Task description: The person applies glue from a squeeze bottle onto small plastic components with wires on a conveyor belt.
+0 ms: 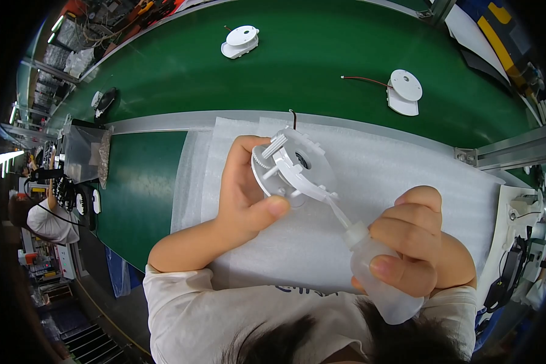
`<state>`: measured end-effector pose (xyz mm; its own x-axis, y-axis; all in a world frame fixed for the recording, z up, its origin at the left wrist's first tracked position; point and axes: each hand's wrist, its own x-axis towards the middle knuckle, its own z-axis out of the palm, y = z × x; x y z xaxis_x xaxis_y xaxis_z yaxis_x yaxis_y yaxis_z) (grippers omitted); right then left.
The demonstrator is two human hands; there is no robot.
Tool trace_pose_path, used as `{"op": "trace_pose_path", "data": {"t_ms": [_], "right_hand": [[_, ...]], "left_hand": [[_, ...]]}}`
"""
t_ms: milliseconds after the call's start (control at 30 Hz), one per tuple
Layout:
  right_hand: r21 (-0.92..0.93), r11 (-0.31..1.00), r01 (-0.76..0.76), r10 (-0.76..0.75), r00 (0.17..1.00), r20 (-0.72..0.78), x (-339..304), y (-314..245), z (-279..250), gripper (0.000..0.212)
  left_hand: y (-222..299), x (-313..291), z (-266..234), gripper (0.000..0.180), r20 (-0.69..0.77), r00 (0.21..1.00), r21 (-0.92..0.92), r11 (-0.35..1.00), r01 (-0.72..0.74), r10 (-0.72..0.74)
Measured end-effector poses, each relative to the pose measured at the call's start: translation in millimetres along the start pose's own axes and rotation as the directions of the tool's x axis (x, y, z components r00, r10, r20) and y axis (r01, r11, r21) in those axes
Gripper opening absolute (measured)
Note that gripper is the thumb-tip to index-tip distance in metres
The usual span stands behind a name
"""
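Closed around the left edge of a white round plastic housing (297, 176) is my left hand (242, 188), its thumb on the near rim. The housing is tilted and shows a toothed gear, ribs and a dark part in a round hole; a short dark wire stands up from its far edge. My right hand (409, 242) grips a translucent squeeze bottle (385, 279) with a narrow nozzle. The nozzle's tip meets the near right edge of the housing; whether it touches cannot be made out.
White foam sheet (430, 164) covers the bench under my hands. Beyond a metal rail runs a green conveyor belt (309, 79) carrying a white assembly (241, 41) and another with a red wire (404, 91). At left stand a clear bin (81, 151) and another person (51, 221).
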<state>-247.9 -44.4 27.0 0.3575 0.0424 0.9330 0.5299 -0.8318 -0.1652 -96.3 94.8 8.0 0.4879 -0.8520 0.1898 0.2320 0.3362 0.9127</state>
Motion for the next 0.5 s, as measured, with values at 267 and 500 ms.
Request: {"op": "trace_pose_path", "data": {"t_ms": [267,500], "right_hand": [[0.032,0.999,-0.006,0.006,1.0,-0.009,1,2,0,0.031],[0.26,0.943,-0.21,0.193,0.977,0.089,4,10,-4,0.035]], "left_hand": [[4,3,1,0.061,-0.043,0.999,0.03,0.999,0.029,-0.028],[12,24,-20,0.062,-0.191,0.964,0.339,0.934,-0.11,0.183]]}}
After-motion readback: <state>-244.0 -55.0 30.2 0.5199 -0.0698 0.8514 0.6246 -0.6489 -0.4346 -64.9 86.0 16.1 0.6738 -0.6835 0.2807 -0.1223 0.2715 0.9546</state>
